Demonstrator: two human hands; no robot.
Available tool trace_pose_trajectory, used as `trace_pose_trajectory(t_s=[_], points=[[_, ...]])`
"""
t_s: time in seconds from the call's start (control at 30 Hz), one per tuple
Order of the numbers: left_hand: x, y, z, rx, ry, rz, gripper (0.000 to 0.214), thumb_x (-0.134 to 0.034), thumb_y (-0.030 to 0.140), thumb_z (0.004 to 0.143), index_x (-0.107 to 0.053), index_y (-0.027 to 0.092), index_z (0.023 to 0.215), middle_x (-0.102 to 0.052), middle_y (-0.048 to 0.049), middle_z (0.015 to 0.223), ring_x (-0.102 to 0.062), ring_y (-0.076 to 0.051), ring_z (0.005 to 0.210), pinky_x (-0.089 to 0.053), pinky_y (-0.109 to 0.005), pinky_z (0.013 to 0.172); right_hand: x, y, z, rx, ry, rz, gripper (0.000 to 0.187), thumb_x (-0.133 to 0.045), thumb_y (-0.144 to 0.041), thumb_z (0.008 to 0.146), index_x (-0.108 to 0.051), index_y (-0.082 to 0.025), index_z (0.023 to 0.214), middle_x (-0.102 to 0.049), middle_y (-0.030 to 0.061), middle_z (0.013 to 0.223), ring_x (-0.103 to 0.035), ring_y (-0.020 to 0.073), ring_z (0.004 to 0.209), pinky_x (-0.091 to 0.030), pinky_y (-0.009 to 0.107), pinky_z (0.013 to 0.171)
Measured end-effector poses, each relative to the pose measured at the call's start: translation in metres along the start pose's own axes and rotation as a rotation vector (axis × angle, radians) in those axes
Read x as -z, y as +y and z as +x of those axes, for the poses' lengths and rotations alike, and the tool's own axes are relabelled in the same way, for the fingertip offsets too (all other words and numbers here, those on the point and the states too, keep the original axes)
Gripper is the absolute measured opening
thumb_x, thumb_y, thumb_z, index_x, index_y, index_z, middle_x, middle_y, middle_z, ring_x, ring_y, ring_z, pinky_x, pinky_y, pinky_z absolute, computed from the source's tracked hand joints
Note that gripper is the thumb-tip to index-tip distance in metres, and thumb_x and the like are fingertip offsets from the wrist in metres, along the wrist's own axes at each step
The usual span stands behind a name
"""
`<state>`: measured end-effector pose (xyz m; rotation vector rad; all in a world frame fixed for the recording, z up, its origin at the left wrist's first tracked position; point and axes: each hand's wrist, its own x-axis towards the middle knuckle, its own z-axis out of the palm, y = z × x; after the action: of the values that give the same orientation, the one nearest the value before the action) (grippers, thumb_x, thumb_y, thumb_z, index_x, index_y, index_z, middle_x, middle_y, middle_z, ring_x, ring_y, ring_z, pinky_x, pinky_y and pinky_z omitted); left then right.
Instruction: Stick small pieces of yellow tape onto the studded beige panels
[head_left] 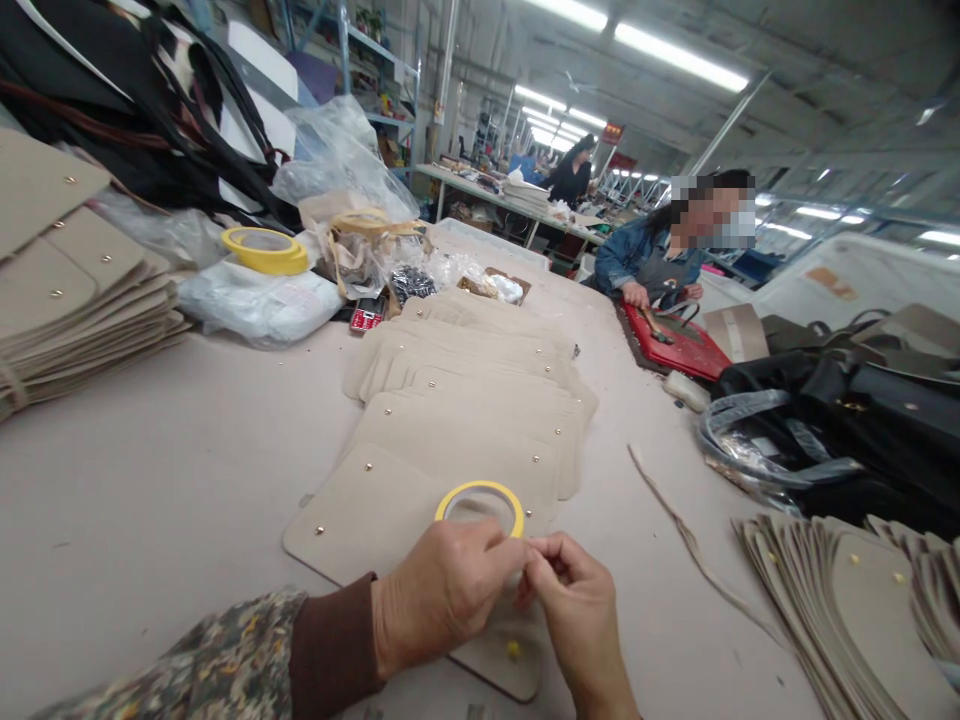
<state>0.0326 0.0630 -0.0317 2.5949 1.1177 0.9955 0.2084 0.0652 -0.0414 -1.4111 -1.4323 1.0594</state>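
My left hand is closed around the lower side of a roll of yellow tape, which it holds upright over beige leather-like panels. The fingertips of my right hand pinch at the roll's lower right edge, against my left thumb; the bit of tape between them is mostly hidden. Beneath both hands lies the nearest panel, with small metal studs. A yellow piece covers a stud on its near corner. Behind it, overlapping panels run away from me in a row.
Stacked beige panels stand at left, and more at right. Yellow tape rolls rest on a plastic-wrapped bundle. A thin strip and black bags lie right. Across the table, a person works at a red board.
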Motion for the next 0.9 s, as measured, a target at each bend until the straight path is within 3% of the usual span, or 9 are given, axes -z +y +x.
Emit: trace_pose_trajectory(t_s=[0.07,0.17,0.3,0.5,0.67,0.77,0.83,0.9], points=[[-0.004,-0.002,0.002,-0.015,0.003,0.044,0.024,-0.033,0.012,0.095,-0.052,0.019,0.083,-0.052,-0.0007,0.070,-0.046,-0.016,0.056,-0.036,-0.027,0.049,0.008,0.008,0.012,-0.166,-0.013,0.122,0.029,-0.069,-0.043,0.075,-0.063,-0.016,0.065,-0.059,-0.0023,0.050,-0.055,0.0119,0.044,-0.046,0.022,0.044],[-0.015,-0.011,0.001,0.011,-0.091,0.199,0.019,-0.039,0.013,0.096,-0.051,0.019,0.082,-0.053,-0.0018,0.074,-0.049,-0.018,0.064,-0.040,-0.028,0.055,0.019,0.020,0.030,-0.247,-0.010,0.113,0.037,-0.075,-0.049,0.070,-0.068,-0.014,0.072,-0.062,-0.0005,0.056,-0.056,0.0117,0.048,-0.047,0.022,0.047],[-0.030,-0.024,-0.003,0.014,-0.224,0.285,0.011,-0.050,0.017,0.094,-0.050,0.019,0.084,-0.055,-0.0039,0.081,-0.051,-0.021,0.073,-0.043,-0.031,0.060,0.023,0.025,0.043,-0.222,-0.048,0.007,0.042,-0.073,-0.056,0.071,-0.069,-0.014,0.072,-0.061,0.0001,0.057,-0.055,0.0116,0.048,-0.048,0.023,0.047],[-0.033,-0.027,-0.002,0.025,-0.217,0.251,0.009,-0.051,0.016,0.093,-0.051,0.019,0.084,-0.053,-0.0041,0.080,-0.047,-0.021,0.072,-0.042,-0.032,0.060,0.018,0.023,0.048,-0.179,-0.089,-0.259,0.038,-0.062,-0.054,0.079,-0.066,-0.017,0.070,-0.058,-0.0022,0.053,-0.051,0.0106,0.043,-0.042,0.020,0.041],[-0.032,-0.027,-0.002,0.042,-0.235,0.216,0.009,-0.050,0.018,0.094,-0.051,0.019,0.085,-0.053,-0.0044,0.083,-0.048,-0.021,0.073,-0.042,-0.033,0.062,0.016,0.021,0.055,-0.021,-0.083,-0.505,0.033,-0.057,-0.048,0.081,-0.068,-0.019,0.069,-0.063,0.0012,0.056,-0.057,0.0149,0.050,-0.046,0.025,0.050],[-0.031,-0.027,-0.002,0.049,-0.255,0.211,0.010,-0.049,0.017,0.095,-0.051,0.018,0.086,-0.053,-0.0049,0.083,-0.048,-0.021,0.074,-0.042,-0.032,0.062,0.016,0.024,0.057,0.005,-0.058,-0.560,0.029,-0.058,-0.047,0.081,-0.069,-0.020,0.084,-0.062,-0.0007,0.054,-0.057,0.0160,0.049,-0.044,0.025,0.048],[-0.031,-0.027,-0.002,0.053,-0.263,0.209,0.010,-0.048,0.017,0.095,-0.052,0.018,0.086,-0.053,-0.0052,0.083,-0.048,-0.021,0.074,-0.042,-0.032,0.062,0.019,0.028,0.055,-0.047,-0.010,-0.539,0.034,-0.061,-0.048,0.080,-0.064,-0.020,0.098,-0.057,-0.0046,0.049,-0.054,0.0157,0.043,-0.042,0.025,0.043],[-0.031,-0.027,-0.002,0.057,-0.267,0.210,0.009,-0.048,0.017,0.095,-0.052,0.018,0.087,-0.053,-0.0053,0.083,-0.048,-0.021,0.074,-0.042,-0.032,0.062,0.022,0.033,0.051,-0.116,0.012,-0.453,0.034,-0.060,-0.050,0.081,-0.061,-0.020,0.098,-0.057,-0.0056,0.049,-0.054,0.0153,0.041,-0.042,0.024,0.039]])
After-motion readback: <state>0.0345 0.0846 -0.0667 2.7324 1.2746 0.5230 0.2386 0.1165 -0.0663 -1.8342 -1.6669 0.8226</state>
